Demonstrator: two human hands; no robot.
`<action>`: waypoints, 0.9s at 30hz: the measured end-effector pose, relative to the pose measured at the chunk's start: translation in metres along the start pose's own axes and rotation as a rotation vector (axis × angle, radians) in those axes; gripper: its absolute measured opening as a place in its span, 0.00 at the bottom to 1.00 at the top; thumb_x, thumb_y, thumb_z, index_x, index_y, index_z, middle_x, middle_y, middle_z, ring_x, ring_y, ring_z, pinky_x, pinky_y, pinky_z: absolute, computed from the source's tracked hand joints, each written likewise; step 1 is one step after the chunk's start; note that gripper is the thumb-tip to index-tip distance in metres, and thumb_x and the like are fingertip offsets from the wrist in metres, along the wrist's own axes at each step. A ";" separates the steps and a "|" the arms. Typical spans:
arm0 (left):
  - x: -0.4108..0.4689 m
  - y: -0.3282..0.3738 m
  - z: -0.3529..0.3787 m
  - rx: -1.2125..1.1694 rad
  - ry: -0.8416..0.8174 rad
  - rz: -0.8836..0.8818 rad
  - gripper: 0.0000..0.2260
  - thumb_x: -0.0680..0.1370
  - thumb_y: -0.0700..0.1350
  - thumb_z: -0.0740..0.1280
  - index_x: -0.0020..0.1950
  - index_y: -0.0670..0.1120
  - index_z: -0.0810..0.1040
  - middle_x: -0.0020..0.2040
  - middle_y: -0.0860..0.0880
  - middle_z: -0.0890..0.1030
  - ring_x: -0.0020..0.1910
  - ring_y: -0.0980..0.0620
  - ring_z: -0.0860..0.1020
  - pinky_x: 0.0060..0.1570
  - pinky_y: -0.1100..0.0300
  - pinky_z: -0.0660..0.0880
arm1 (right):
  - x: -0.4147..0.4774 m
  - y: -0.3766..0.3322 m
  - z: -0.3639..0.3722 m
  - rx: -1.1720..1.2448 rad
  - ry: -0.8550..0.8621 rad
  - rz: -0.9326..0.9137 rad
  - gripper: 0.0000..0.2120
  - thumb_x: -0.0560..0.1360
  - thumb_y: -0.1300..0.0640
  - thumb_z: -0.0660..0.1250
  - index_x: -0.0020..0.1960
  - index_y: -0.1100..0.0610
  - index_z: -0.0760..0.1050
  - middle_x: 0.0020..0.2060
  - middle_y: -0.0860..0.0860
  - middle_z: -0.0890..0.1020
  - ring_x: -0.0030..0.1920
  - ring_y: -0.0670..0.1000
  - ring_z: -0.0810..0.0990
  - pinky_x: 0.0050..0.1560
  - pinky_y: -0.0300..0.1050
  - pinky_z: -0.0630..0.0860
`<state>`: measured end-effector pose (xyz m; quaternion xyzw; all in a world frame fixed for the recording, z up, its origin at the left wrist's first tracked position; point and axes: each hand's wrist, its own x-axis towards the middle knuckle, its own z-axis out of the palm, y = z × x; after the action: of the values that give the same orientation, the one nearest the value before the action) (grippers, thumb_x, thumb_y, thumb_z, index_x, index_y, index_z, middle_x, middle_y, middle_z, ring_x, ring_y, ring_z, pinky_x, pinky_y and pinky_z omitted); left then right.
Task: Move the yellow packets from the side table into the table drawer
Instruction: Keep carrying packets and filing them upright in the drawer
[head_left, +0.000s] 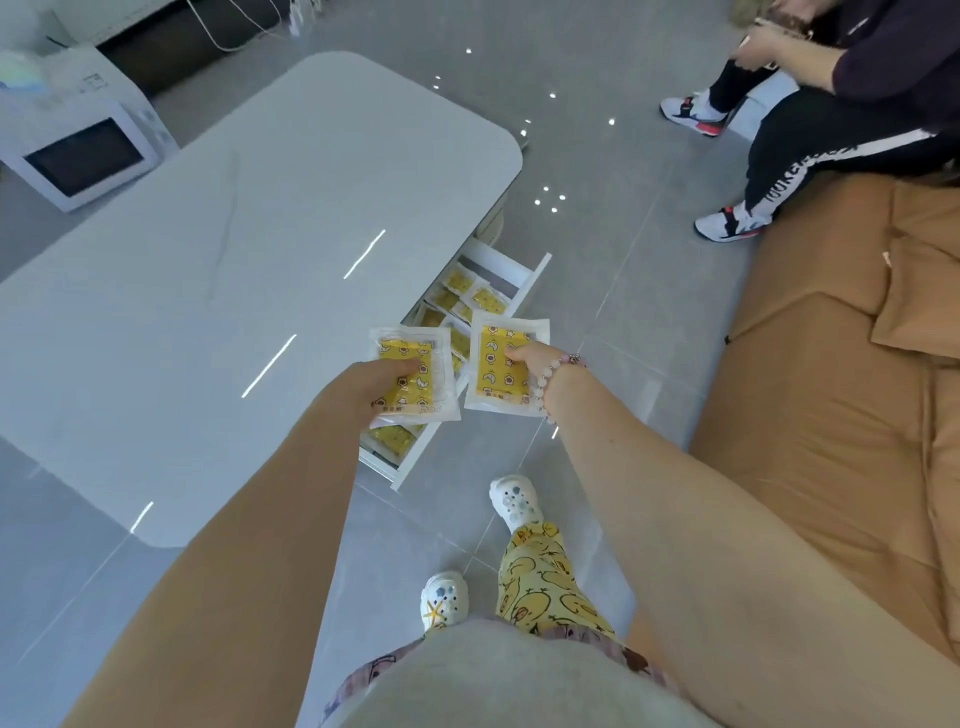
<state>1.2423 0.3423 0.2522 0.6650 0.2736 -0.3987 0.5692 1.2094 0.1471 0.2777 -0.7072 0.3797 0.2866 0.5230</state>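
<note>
You pinched one packet (410, 345) in your left hand (387, 382) and a second packet (496, 376) in your right hand (525, 356), both over the open drawer (535, 275); they looked light, floppy and slick, so mid-face grips seemed safest.

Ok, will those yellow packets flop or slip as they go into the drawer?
Likely light: the left hand and right hand each pinch one easily. Probably semi-stiff: the right packet looks flat though gripped at one side. Glossy wrappers may slide over packets in the drawer.
</note>
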 end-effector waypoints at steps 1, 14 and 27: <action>0.007 0.003 -0.002 -0.018 0.010 -0.005 0.07 0.73 0.45 0.72 0.48 0.45 0.79 0.49 0.45 0.83 0.47 0.47 0.82 0.53 0.50 0.78 | 0.008 -0.010 -0.001 -0.079 -0.012 0.035 0.23 0.83 0.54 0.52 0.73 0.64 0.59 0.71 0.61 0.66 0.70 0.59 0.65 0.65 0.43 0.64; 0.085 0.062 -0.016 -0.282 0.282 -0.137 0.14 0.74 0.48 0.72 0.56 0.42 0.78 0.52 0.44 0.82 0.53 0.44 0.81 0.59 0.48 0.75 | 0.146 -0.119 -0.006 -0.386 -0.275 0.089 0.24 0.82 0.50 0.51 0.73 0.63 0.61 0.72 0.58 0.65 0.69 0.57 0.68 0.67 0.44 0.63; 0.174 0.015 0.023 -0.531 0.423 -0.399 0.16 0.74 0.47 0.72 0.56 0.39 0.77 0.53 0.41 0.81 0.54 0.41 0.80 0.60 0.47 0.74 | 0.263 -0.120 0.014 -0.603 -0.274 0.209 0.19 0.78 0.54 0.63 0.64 0.65 0.72 0.61 0.58 0.77 0.59 0.57 0.77 0.57 0.46 0.75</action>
<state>1.3423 0.3009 0.1130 0.4959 0.6025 -0.2711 0.5636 1.4537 0.1180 0.1253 -0.7421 0.2746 0.5303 0.3045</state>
